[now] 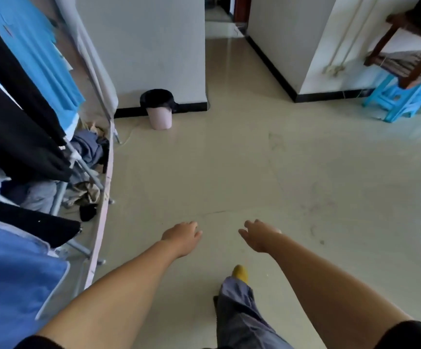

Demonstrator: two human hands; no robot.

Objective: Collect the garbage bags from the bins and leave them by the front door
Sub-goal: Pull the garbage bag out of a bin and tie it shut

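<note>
Bare floor [267, 159] runs open from the feet to the corridor, edged on the left by a clothes rack [40, 152]. The bin [159, 114], lined with a black bag [157, 98], stands against the wall's black skirting. Both hands, left [183, 238] and right [259, 235], hang over the floor, each grip loose and holding nothing.

I can't see into the black bag [157, 98] lining the pink bin [161, 119]; its contents are hidden. Right of the bin, the wooden bench [410, 56] and blue stools [403, 99] are cut off by the frame's edge. My left hand's fingers [194, 229] are foreshortened and blurred.
</note>
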